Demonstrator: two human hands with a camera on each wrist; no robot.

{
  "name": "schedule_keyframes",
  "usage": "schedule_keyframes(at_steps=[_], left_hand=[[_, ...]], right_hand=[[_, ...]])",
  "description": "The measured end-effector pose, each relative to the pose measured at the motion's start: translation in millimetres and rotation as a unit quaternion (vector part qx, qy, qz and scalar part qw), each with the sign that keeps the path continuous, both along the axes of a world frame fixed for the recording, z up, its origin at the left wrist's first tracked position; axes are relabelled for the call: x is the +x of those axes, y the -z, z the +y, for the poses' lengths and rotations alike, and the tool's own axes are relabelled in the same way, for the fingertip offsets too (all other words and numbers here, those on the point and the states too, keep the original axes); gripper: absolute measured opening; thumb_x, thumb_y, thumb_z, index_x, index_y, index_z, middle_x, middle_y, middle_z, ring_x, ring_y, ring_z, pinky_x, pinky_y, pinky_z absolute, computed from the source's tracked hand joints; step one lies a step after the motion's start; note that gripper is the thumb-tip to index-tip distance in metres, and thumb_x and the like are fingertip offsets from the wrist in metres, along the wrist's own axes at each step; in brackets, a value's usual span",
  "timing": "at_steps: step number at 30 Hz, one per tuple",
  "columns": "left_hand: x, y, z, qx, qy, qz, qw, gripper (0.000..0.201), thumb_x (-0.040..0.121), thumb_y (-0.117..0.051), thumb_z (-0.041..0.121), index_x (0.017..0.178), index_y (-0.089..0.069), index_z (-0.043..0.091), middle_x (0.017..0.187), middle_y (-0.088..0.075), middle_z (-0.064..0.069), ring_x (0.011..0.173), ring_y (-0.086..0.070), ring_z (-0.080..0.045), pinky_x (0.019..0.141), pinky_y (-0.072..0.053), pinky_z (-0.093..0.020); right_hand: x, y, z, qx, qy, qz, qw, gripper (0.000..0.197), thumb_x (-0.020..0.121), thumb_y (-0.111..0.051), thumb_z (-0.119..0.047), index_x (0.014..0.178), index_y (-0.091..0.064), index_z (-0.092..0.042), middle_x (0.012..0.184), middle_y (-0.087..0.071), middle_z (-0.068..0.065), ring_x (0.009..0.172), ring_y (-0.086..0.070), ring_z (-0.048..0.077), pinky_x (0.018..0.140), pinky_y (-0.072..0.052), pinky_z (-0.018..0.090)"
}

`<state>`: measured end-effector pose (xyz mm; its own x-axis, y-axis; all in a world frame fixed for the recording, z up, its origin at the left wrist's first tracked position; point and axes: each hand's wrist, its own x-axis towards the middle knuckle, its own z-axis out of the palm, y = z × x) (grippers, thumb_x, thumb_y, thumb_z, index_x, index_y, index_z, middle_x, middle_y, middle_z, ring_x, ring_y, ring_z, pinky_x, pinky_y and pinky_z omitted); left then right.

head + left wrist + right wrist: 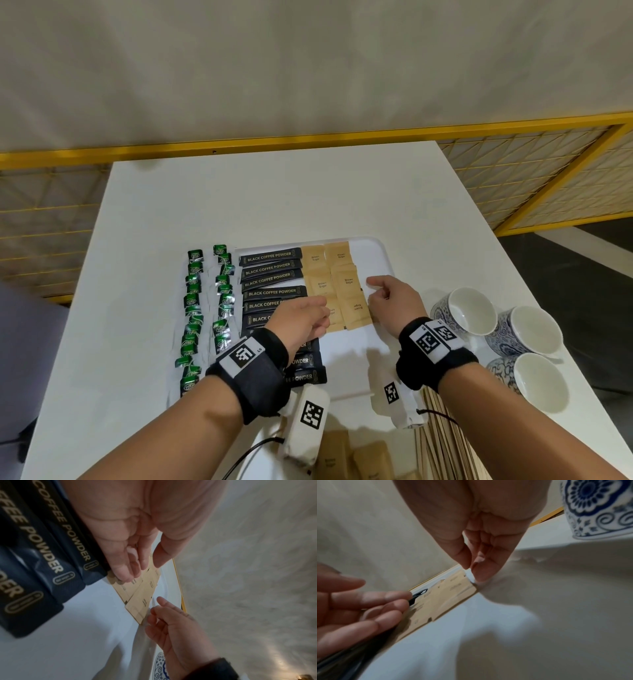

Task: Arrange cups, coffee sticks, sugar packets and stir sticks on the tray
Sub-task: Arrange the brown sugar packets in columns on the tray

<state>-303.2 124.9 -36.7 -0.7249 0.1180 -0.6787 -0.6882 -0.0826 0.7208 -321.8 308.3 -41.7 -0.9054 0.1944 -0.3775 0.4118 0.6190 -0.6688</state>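
Forearms fill foreground. Sugar packets [342,287] lie in two columns mid-tray, beside coffee sticks [272,277]. Left hand [301,320] lies flat, relaxed fingers steadying nearest packets; right hand [394,301], fingers loosely curled, grasps nothing, nudging column edge, probably squaring rows. Tray [383,255] right side kept bare, likely for cups [496,329], waiting outside on table [274,198].
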Motion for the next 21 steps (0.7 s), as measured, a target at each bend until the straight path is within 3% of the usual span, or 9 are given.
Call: schedule_keyframes(at_steps=[3,6,11,17,21], left_hand=[[5.5,-7.0,-4.2,0.026,0.013,0.010,1.000,0.031,0.093,-0.051,0.000,0.123,-0.054,0.002,0.094,-0.058,-0.016,0.086,-0.055,-0.025,0.089,-0.051,-0.034],[14.1,-14.6,-7.4,0.022,0.020,0.017,0.999,0.019,0.094,-0.049,0.000,0.108,-0.059,0.008,0.097,-0.061,-0.017,0.086,-0.060,-0.024,0.082,-0.055,-0.032],[46.2,-25.8,-11.0,0.009,-0.020,0.017,1.000,0.019,0.094,-0.048,-0.002,0.108,-0.058,0.005,0.088,-0.060,-0.011,0.069,-0.058,-0.018,0.057,-0.056,-0.021],[104.7,-26.1,-29.4,-0.052,-0.006,0.032,0.998,0.019,0.092,-0.052,-0.001,0.109,-0.058,0.006,0.080,-0.063,-0.013,0.060,-0.059,-0.017,0.062,-0.052,-0.029],[145.1,-18.5,-37.8,-0.147,0.007,0.054,0.988,0.018,0.090,-0.059,0.005,0.106,-0.061,0.010,0.090,-0.066,-0.008,0.073,-0.059,-0.017,0.068,-0.049,-0.027]], right_hand=[[11.7,-7.9,5.9,-0.016,0.008,0.019,1.000,0.033,0.090,-0.042,-0.012,0.110,-0.063,-0.027,0.100,-0.067,-0.003,0.078,-0.062,0.013,0.071,-0.048,0.023],[30.9,-18.9,8.7,-0.024,-0.018,0.032,0.999,0.029,0.092,-0.045,-0.013,0.101,-0.065,-0.030,0.084,-0.062,-0.011,0.071,-0.060,0.012,0.076,-0.054,0.031],[82.6,-25.9,5.1,-0.006,-0.158,0.013,0.987,0.021,0.092,-0.052,-0.019,0.098,-0.068,-0.030,0.081,-0.061,-0.017,0.071,-0.054,-0.002,0.064,-0.040,0.011],[132.4,-23.1,10.8,0.060,-0.303,-0.034,0.951,0.022,0.091,-0.051,-0.022,0.105,-0.066,-0.030,0.087,-0.057,-0.019,0.077,-0.052,-0.003,0.068,-0.038,0.012],[159.7,-15.4,19.9,0.094,-0.341,-0.045,0.934,0.027,0.087,-0.059,-0.026,0.113,-0.061,-0.033,0.092,-0.051,-0.017,0.083,-0.051,0.002,0.074,-0.039,0.017]])
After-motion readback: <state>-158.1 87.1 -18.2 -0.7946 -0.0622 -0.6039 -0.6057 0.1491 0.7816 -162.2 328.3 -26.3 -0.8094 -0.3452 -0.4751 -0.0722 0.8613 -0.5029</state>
